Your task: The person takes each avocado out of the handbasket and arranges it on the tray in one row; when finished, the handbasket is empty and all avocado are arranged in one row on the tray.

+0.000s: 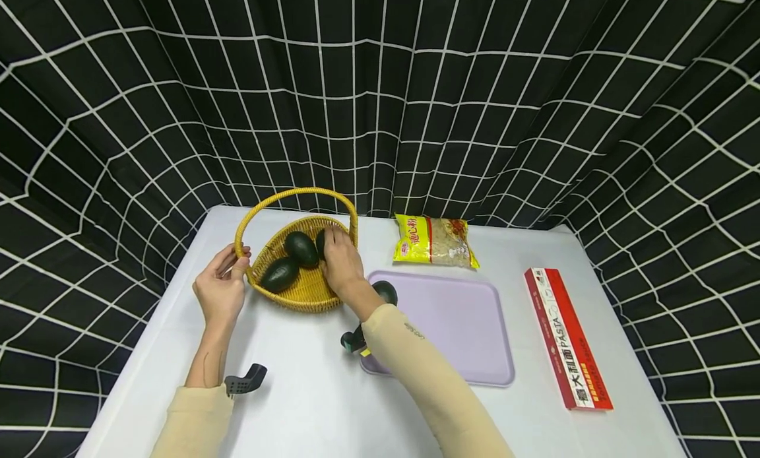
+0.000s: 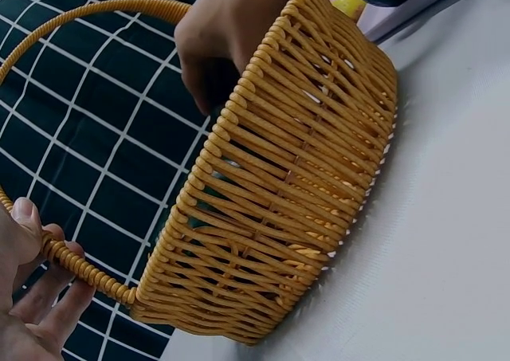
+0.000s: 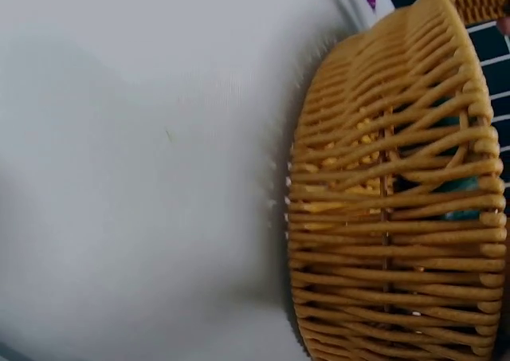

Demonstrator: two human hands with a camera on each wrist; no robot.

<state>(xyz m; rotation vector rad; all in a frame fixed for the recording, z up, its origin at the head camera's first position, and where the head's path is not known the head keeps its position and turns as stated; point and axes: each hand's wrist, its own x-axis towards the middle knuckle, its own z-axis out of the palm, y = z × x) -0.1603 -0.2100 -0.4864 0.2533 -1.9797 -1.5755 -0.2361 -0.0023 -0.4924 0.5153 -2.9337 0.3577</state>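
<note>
A yellow wicker basket (image 1: 309,301) with a tall hooped handle (image 1: 297,191) stands on the left of the table. My left hand (image 1: 222,283) pinches the handle's left foot between thumb and fingers, as the left wrist view shows too. Inside the basket lie two dark green avocados, one at the front left (image 1: 280,274) and one behind it (image 1: 301,249). My right hand (image 1: 342,259) reaches over the right rim and grips a third avocado (image 1: 320,244), mostly hidden under the fingers. In the right wrist view only the basket's woven side (image 3: 390,209) shows clearly.
Right of the basket lies a lilac tray (image 1: 457,332), with a dark green avocado (image 1: 386,291) at its left end, partly behind my right forearm. A yellow food bag (image 1: 436,240) lies behind the tray. A red pasta box (image 1: 568,339) lies at the right.
</note>
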